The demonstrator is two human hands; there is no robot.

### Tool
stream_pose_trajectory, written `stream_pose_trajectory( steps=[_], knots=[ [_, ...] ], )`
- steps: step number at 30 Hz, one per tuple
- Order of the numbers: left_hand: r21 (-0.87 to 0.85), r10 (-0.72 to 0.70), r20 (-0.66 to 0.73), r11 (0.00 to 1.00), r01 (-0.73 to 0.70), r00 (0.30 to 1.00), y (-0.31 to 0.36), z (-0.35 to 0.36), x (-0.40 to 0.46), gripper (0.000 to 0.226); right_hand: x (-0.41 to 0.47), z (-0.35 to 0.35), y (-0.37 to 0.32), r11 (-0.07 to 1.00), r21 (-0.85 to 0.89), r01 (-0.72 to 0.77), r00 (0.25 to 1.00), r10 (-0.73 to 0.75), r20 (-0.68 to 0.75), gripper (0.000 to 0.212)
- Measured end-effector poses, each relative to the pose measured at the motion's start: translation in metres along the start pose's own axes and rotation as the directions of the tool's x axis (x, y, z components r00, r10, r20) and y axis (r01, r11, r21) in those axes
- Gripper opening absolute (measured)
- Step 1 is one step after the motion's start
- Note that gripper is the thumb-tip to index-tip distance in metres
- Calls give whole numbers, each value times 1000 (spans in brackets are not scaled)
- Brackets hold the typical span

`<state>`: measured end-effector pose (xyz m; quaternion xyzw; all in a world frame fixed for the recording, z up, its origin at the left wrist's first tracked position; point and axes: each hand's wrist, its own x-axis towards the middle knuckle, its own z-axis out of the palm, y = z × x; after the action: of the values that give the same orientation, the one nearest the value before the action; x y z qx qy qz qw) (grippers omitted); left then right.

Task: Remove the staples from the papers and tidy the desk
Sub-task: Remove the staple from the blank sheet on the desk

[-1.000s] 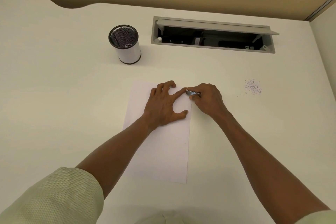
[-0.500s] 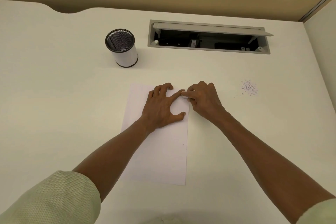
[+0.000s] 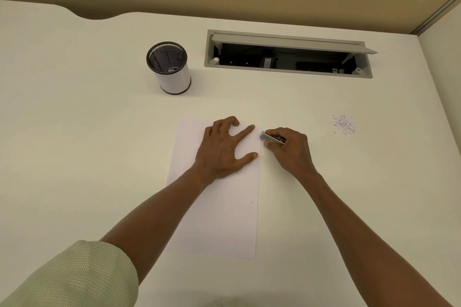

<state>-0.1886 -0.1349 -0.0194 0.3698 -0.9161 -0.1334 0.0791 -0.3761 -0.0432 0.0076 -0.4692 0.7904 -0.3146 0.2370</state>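
Tabletop point(image 3: 74, 132): cream surface, carries everything below.
Cable tray point(image 3: 287, 53): recessed grey slot at the far edge, lid propped up, dark inside.
Papers point(image 3: 219, 219): white sheets lying flat at centre, long side running away from the person; small holes along the right edge.
Left hand point(image 3: 224, 152): palm down on the upper part of the papers, fingers spread and straight, pressing the sheets flat.
Right hand point(image 3: 291, 149): just off the right edge of the papers, fingers curled round the staple remover.
Staple remover point(image 3: 272, 138): small metal tool, tip touching the top right corner of the papers.
Pen cup point(image 3: 171, 67): mesh cylinder, upright, beyond the papers to the left.
Staples point(image 3: 344, 124): loose scatter of pulled bits, right of the hands, well apart from the papers.
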Motion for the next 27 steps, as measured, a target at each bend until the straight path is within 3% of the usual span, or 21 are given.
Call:
stream_pose_trajectory(
  steps=[21, 27],
  knots=[
    [9, 2, -26, 1000, -2, 1000, 1, 3, 1, 73, 13, 17, -15, 995, -103, -12, 999, 9, -31, 25],
    [9, -4, -26, 1000, 4, 1000, 1, 3, 2, 73, 18, 15, -16, 990, -140, 36, 999, -32, 34, 25]
  ],
)
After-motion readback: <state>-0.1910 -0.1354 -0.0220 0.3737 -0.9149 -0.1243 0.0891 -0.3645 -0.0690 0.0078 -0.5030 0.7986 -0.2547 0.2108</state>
